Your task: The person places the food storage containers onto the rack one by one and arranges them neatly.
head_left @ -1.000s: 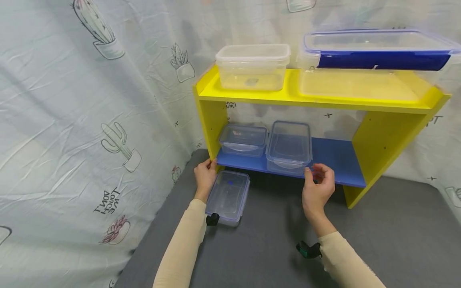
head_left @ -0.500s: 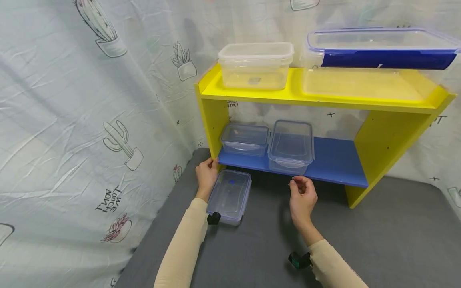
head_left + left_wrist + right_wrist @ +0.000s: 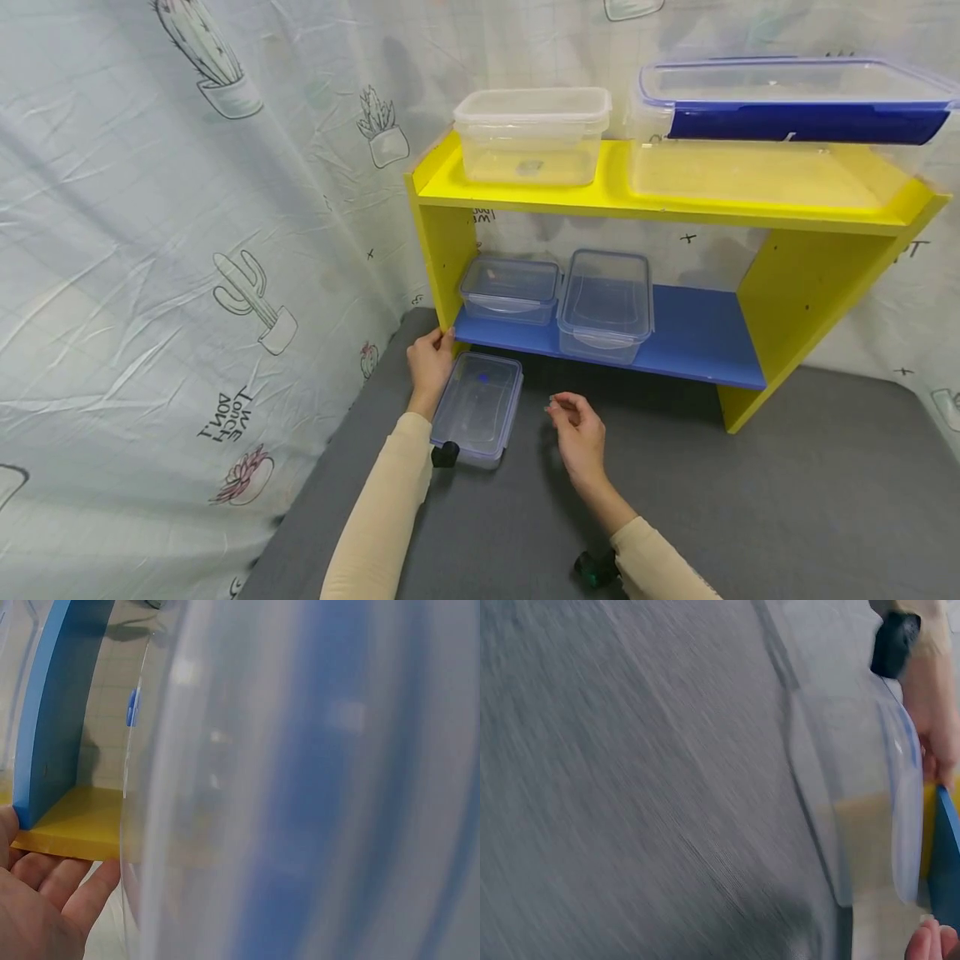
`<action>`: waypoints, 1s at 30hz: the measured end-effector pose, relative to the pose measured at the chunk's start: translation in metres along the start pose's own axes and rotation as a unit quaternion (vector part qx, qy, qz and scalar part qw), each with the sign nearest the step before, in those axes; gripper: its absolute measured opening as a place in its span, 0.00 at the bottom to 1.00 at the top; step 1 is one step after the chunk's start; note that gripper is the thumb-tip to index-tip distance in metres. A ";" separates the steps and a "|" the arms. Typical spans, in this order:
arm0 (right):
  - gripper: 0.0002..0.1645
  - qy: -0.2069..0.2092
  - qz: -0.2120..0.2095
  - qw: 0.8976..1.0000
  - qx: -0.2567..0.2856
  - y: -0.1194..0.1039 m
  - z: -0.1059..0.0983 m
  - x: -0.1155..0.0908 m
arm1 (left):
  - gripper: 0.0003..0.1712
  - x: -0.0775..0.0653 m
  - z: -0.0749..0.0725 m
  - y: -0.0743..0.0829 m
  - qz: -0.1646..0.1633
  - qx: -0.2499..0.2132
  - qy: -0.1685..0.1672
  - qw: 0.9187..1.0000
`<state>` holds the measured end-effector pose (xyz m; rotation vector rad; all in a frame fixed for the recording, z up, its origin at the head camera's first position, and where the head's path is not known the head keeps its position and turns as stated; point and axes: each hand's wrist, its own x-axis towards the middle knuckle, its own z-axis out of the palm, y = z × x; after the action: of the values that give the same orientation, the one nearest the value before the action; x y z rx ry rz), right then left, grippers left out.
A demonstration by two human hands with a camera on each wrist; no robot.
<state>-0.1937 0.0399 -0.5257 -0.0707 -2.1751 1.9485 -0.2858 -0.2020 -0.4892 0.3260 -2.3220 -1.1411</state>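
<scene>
My left hand (image 3: 430,371) grips the left side panel of a yellow shelf unit (image 3: 437,250), right where the blue lower shelf (image 3: 705,333) meets it. In the left wrist view the fingers (image 3: 64,883) curl under the yellow board and the thumb lies by the blue edge. Just right of that wrist, a clear lidded container (image 3: 480,408) rests on the grey table, partly under the lower shelf. My right hand (image 3: 581,437) hovers over the table between that container and the shelf's front, fingers loosely bent, holding nothing.
Two clear containers with bluish lids, a smaller container (image 3: 510,292) and a larger container (image 3: 606,308), stand on the blue shelf. Above them, a white-lidded container (image 3: 532,137) and a big blue-clipped container (image 3: 802,117) sit on the yellow top. Printed cloth (image 3: 300,208) hangs behind.
My right hand has moved left and down, away from the front of the larger container on the blue shelf. The left hand keeps its grip on the side panel.
</scene>
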 end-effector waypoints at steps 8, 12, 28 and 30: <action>0.21 -0.073 0.028 0.995 -0.062 0.009 0.025 -0.018 | 0.17 0.000 -0.001 0.001 0.005 0.010 0.004 1.000; 0.30 -0.106 0.054 0.991 -0.061 0.012 0.037 -0.025 | 0.18 0.001 0.000 0.000 0.001 0.006 0.003 1.000; 0.31 -0.091 0.052 0.993 -0.062 0.013 0.065 -0.044 | 0.17 0.000 0.001 0.001 -0.002 -0.012 0.004 1.000; 0.30 -0.090 0.061 0.993 -0.046 0.012 0.066 -0.044 | 0.17 0.000 0.001 0.001 -0.003 -0.010 0.004 1.000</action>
<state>-0.1649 -0.0309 -0.5493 -0.0453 -2.4304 1.9868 -0.2865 -0.2007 -0.4884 0.3290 -2.3016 -1.1635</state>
